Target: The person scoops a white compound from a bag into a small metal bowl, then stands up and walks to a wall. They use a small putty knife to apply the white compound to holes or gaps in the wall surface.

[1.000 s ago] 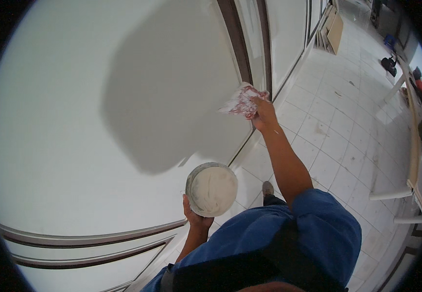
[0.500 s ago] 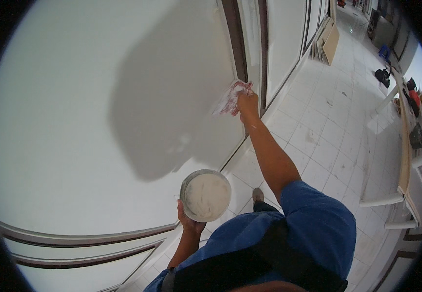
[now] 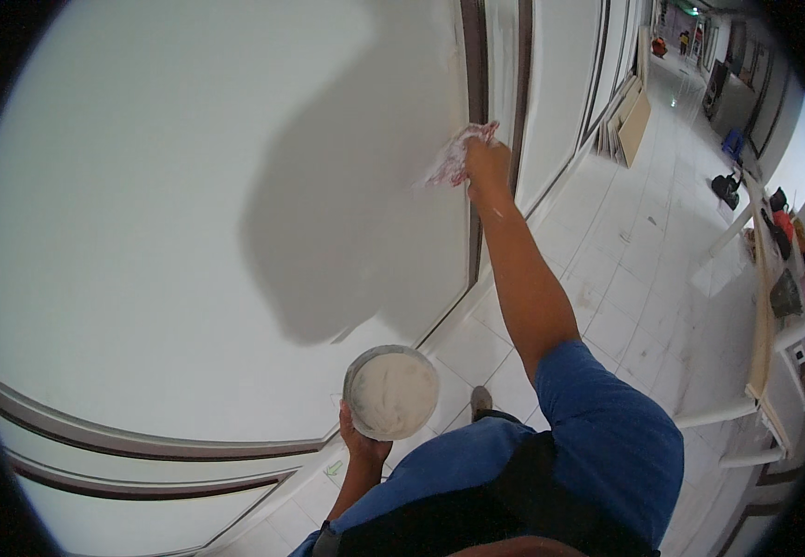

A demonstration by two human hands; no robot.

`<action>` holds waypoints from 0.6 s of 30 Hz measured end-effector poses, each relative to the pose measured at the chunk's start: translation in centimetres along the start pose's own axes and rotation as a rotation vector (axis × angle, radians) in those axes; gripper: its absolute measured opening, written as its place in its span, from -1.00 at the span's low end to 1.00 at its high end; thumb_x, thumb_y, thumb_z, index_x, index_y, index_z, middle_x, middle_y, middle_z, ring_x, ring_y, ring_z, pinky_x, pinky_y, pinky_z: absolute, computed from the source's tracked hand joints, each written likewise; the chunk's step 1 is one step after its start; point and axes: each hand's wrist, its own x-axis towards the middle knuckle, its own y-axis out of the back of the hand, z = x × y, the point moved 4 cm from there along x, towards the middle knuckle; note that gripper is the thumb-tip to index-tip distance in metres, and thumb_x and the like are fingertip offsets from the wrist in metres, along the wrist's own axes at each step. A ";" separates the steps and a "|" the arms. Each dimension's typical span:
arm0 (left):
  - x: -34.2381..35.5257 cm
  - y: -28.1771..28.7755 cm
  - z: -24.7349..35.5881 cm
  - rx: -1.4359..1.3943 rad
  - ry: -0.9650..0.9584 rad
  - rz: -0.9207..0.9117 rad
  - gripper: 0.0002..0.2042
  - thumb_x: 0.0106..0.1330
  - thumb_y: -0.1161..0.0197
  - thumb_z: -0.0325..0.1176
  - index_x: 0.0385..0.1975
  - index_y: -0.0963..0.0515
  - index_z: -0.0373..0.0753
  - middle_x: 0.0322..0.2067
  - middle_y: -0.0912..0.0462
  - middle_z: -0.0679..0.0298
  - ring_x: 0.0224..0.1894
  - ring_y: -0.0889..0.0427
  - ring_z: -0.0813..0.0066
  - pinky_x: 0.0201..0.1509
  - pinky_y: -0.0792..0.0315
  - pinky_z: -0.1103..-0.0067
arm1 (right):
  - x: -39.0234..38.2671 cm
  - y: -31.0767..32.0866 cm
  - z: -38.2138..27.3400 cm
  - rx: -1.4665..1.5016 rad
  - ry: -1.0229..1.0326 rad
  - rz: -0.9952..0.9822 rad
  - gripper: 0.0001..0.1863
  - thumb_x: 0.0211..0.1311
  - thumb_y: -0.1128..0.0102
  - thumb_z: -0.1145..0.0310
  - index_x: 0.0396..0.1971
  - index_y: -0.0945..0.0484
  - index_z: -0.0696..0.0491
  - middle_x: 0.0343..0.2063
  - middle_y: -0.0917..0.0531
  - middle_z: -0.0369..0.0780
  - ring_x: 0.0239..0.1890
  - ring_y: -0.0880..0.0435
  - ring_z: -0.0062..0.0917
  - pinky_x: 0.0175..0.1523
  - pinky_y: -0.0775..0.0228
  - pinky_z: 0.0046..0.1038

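A: Where does the work stand?

B: It seems to be under way. The person's right hand [image 3: 489, 170] is up at the white panel [image 3: 142, 232], beside its dark upright strip [image 3: 478, 74], with the fingers bunched around a red-and-white cloth [image 3: 452, 160].

A: Does the cloth touch the panel?

B: It lies right by it, its loose end spread toward the white face, but the view doesn't settle whether it presses there.

A: And the other hand?

B: The left hand [image 3: 365, 447] carries a round grey container [image 3: 360, 364] low in front of the body, near the panel. Its fingers cup the container from the side and, it appears, from beneath.

A: Is much left inside?

B: A broad layer of pale material [image 3: 395, 395] covers the inside. Its depth doesn't show, nor whether it is powder or paste, but the supply doesn't look used up.

A: How much of the panel is done?

B: That can't be told. The lit part looks even and white, and a large shadow [image 3: 328, 204] covers much of the rest, so finished and unfinished parts can't be separated. With the cloth up there and the container in hand, though, the work hardly looks finished.
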 end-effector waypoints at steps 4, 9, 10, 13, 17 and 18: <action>0.0 0.0 -0.1 -0.017 -0.032 0.026 -0.36 0.38 0.10 0.17 0.31 -0.27 -0.15 0.26 -0.36 0.11 0.28 -0.35 0.08 0.31 -0.29 0.12 | 0.2 -2.6 -5.9 0.030 0.024 -0.097 -0.90 0.16 -0.06 0.49 -0.43 -0.51 0.21 -0.54 -0.52 -0.24 -0.51 -0.50 -0.54 -0.47 -0.30 -0.41; 0.0 0.4 -0.5 -0.069 -0.036 0.018 -0.38 0.40 0.12 0.14 0.31 -0.26 -0.15 0.26 -0.36 0.12 0.28 -0.35 0.09 0.30 -0.30 0.13 | 1.4 -5.1 -12.3 -0.041 0.068 -0.057 -0.86 0.19 -0.05 0.47 -0.47 -0.47 0.25 -0.60 -0.48 -0.18 -0.59 -0.49 -0.48 -0.55 -0.27 -0.32; 0.1 0.2 -0.5 -0.075 -0.038 0.013 -0.38 0.40 0.12 0.14 0.31 -0.26 -0.15 0.26 -0.36 0.12 0.28 -0.35 0.09 0.30 -0.30 0.13 | 2.1 -5.4 -13.3 -0.044 0.075 -0.062 -0.86 0.19 -0.05 0.47 -0.47 -0.47 0.25 -0.60 -0.48 -0.18 -0.59 -0.49 -0.48 -0.55 -0.27 -0.32; 0.2 0.3 -0.6 -0.078 -0.046 0.032 -0.38 0.39 0.11 0.14 0.31 -0.26 -0.14 0.26 -0.37 0.12 0.28 -0.36 0.10 0.29 -0.32 0.14 | 4.0 -5.9 -15.4 -0.078 0.140 -0.044 -0.85 0.15 -0.09 0.47 -0.48 -0.47 0.27 -0.59 -0.50 -0.14 -0.58 -0.49 -0.46 -0.55 -0.26 -0.28; 0.4 0.4 -0.5 -0.035 -0.083 -0.006 -0.31 0.36 0.14 0.24 0.36 -0.21 -0.11 0.29 -0.33 0.11 0.30 -0.33 0.05 0.31 -0.28 0.08 | 6.3 -5.9 -18.6 -0.168 0.272 -0.148 -0.83 0.18 -0.10 0.42 -0.35 -0.53 0.24 -0.51 -0.57 -0.18 -0.52 -0.54 -0.50 -0.47 -0.32 -0.38; 0.4 0.4 -0.5 -0.043 -0.077 0.014 -0.31 0.36 0.14 0.23 0.36 -0.21 -0.11 0.29 -0.33 0.12 0.30 -0.33 0.05 0.31 -0.28 0.08 | 6.7 -5.6 -19.3 -0.190 0.307 -0.170 -0.81 0.18 -0.10 0.41 -0.31 -0.55 0.23 -0.49 -0.58 -0.19 -0.51 -0.55 -0.51 -0.45 -0.34 -0.41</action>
